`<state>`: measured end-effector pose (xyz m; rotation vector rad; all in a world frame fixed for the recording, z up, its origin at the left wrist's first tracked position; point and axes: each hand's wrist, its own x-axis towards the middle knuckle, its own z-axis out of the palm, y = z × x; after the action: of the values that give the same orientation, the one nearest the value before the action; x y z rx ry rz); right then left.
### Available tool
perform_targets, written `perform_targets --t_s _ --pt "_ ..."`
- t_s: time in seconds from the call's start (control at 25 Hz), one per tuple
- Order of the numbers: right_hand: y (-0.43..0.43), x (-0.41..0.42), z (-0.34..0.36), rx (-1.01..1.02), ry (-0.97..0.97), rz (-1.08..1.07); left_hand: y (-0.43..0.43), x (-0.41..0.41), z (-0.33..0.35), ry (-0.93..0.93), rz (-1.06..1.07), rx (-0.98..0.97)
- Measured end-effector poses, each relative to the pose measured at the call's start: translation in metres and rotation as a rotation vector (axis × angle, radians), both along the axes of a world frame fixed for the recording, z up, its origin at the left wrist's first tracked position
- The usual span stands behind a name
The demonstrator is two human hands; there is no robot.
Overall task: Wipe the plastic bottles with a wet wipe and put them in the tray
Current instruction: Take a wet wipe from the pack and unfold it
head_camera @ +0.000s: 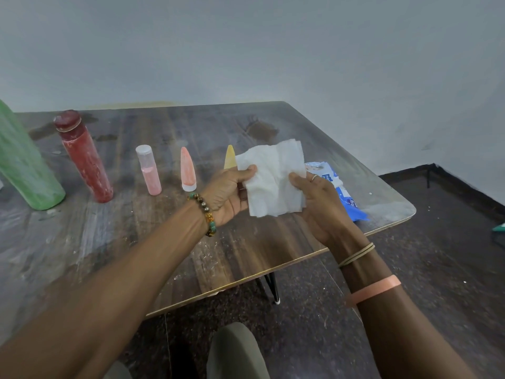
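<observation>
A white wet wipe (273, 176) is stretched between both hands above the table. My left hand (228, 195) pinches its left edge and my right hand (314, 203) pinches its right edge. Dusty plastic bottles stand in a row on the table: a large green bottle (24, 165) at far left, a red bottle (83, 157), a small pink spray bottle (149, 170), an orange-pink tube (187, 169) standing on its white cap, and a yellow tube (230, 157) partly hidden behind the wipe. No tray is in view.
A blue and white wet-wipe pack (341, 192) lies on the table behind my right hand. The wooden table (136, 242) is dusty, with its right corner (410, 212) close to the pack. A wall stands just behind the table.
</observation>
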<state>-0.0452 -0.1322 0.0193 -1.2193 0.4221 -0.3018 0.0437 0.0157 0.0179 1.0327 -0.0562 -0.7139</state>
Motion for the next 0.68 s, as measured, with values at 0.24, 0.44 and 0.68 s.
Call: perform_targets --t_s 0.24,0.44,0.68 --pt "-0.006 0.003 -0.002 0.314 -0.054 0.029 0.001 0.002 0.007 -0.085 -0.091 0.031" --pt "-0.01 -0.01 0.006 0.247 -0.094 0.164 0.009 0.007 0.011 -0.143 -0.186 0.023" --pt "-0.017 -0.009 0.0 0.271 0.004 0.153 0.014 0.005 0.016 -0.816 -0.125 0.326"
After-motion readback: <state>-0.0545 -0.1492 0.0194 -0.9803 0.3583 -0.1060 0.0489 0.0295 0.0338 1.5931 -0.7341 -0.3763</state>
